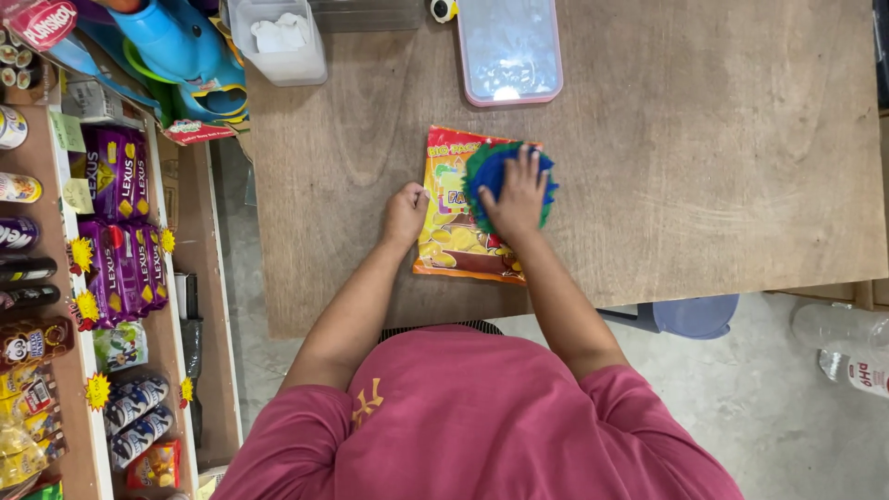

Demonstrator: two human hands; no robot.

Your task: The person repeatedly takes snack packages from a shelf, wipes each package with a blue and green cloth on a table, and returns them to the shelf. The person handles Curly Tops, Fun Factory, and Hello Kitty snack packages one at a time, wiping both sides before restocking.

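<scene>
Hands pin snack bag (454, 243): left (405, 214) fisted, right (515, 196) spread on blue-green cloth (483, 167).

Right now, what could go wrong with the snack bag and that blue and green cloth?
The right hand presses the cloth onto the snack bag; pushing hard might crush the snacks. The left hand only holds the bag's edge, so it could slide on the wooden table.

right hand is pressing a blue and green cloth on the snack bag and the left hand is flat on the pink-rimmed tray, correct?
Not quite. The left hand rests at the left edge of the snack bag, not on the pink-rimmed tray, which sits untouched farther up the table. The right hand does press the blue and green cloth, as the head view shows.
</scene>
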